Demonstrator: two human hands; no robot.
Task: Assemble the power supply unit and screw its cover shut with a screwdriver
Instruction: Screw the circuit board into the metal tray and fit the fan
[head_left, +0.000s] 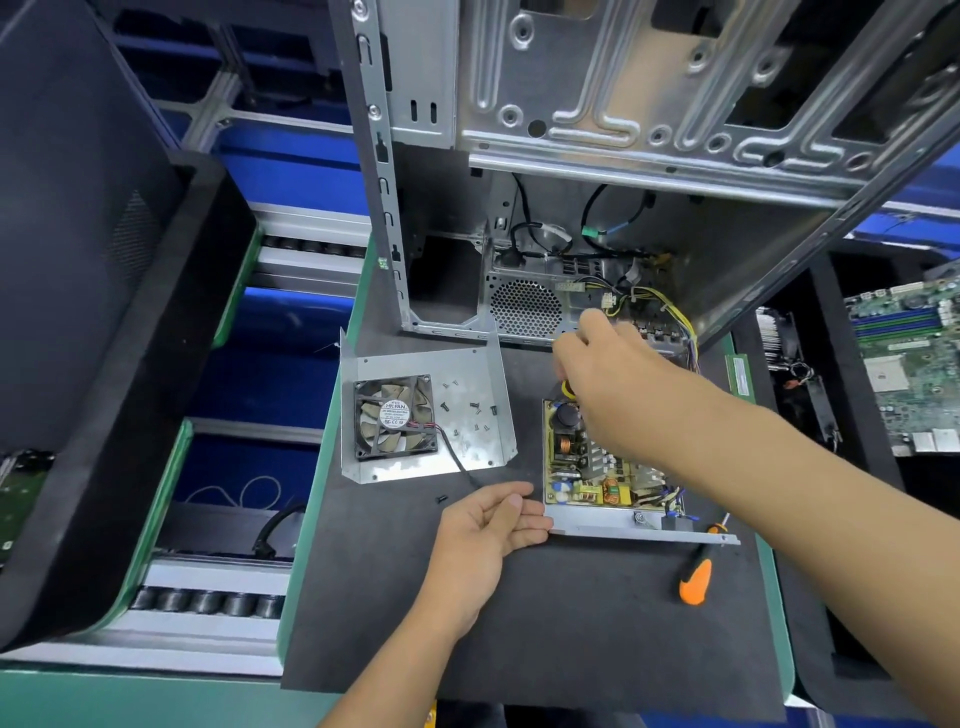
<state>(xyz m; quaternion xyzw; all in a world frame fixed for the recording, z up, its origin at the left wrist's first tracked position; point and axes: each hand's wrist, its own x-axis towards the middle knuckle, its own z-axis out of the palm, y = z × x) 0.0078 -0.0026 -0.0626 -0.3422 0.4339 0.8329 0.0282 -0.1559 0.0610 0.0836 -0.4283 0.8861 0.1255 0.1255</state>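
Orange-blk screwdriver (696, 577), blk fan (395, 417), grey cover (467, 374), green-edged mat (571, 613)

Left hand (498, 519) lies open, palm up; right hand (618, 374) reaches forward, fingers curled.

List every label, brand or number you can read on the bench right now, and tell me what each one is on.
"HK FAN": on the round white hub sticker of the black fan lying in the metal cover.
Smaller lines on that sticker, above and below the brand: too small to read.
Markings on the power supply board and on the green motherboard at far right: blurred, unreadable.
Orange-handled screwdriver: no text visible.
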